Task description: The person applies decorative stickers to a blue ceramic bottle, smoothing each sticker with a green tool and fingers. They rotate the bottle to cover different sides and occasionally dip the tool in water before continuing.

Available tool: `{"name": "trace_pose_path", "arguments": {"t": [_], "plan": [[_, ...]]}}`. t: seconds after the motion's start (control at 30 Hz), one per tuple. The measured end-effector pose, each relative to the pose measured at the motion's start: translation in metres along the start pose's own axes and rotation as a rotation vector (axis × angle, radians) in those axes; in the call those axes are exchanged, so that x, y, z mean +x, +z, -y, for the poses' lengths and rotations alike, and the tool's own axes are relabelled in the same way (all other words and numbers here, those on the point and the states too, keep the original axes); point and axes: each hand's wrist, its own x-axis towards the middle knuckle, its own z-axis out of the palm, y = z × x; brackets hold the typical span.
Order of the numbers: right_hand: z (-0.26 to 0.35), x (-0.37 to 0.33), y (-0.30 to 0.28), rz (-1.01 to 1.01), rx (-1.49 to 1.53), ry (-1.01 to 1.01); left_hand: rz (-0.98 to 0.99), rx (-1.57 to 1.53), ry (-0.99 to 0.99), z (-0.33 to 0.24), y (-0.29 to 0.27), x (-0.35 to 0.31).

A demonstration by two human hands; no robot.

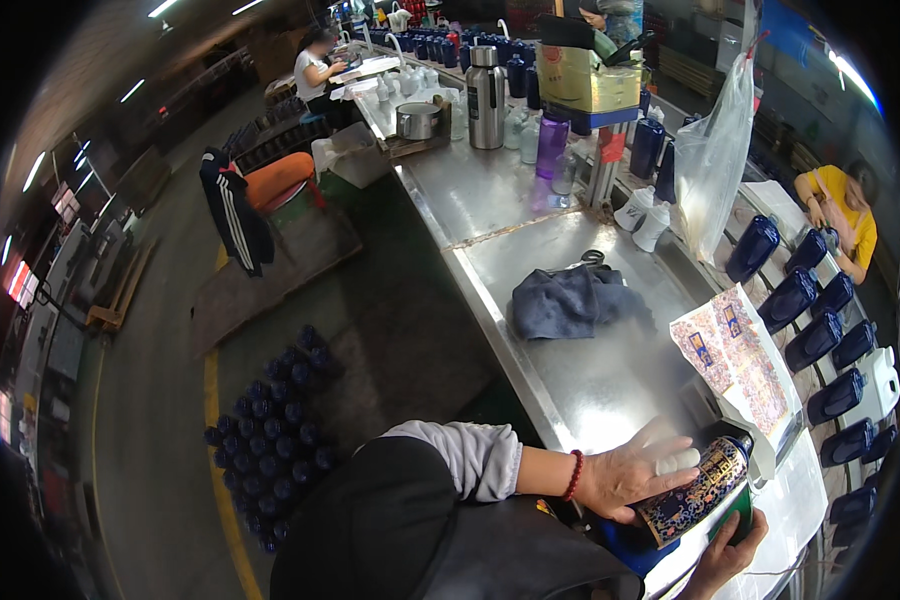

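A dark bottle point(697, 492) with a colourful flowered wrap lies tilted over the table's near right part. My left hand point(635, 473), with a white wrap on one finger and a red bead bracelet at the wrist, lies with its fingers stretched across the bottle's side. At the bottle's lower right, my right hand point(735, 555) closes around a green curved piece point(738, 514) against the bottle; its kind is unclear. Beside the bottle's neck is a printed decal sheet point(735, 355). Something blue point(630, 545) shows under the bottle.
A dark cloth point(570, 302) and scissors point(592, 258) lie on the metal table point(500, 235). Several blue bottles point(810, 340) line the right side. A steel flask point(485, 98) stands farther back. Many dark bottles point(275, 440) stand on the floor at left. Other people work beyond.
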Motion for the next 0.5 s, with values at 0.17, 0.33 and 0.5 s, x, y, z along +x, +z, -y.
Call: {"name": "trace_pose_path", "arguments": {"t": [0.17, 0.33, 0.5], "plan": [[0.015, 0.001, 0.000, 0.142, -0.098, -0.452, -0.068, 0.077, 0.092, -0.001, -0.003, 0.009], [0.041, 0.006, -0.011, 0.069, -0.263, -0.394, -0.098, 0.017, 0.063, -0.008, 0.003, 0.006], [0.048, 0.004, -0.013, 0.370, 0.100, -0.386, -0.041, -0.006, -0.080, -0.006, 0.000, 0.000]]}}
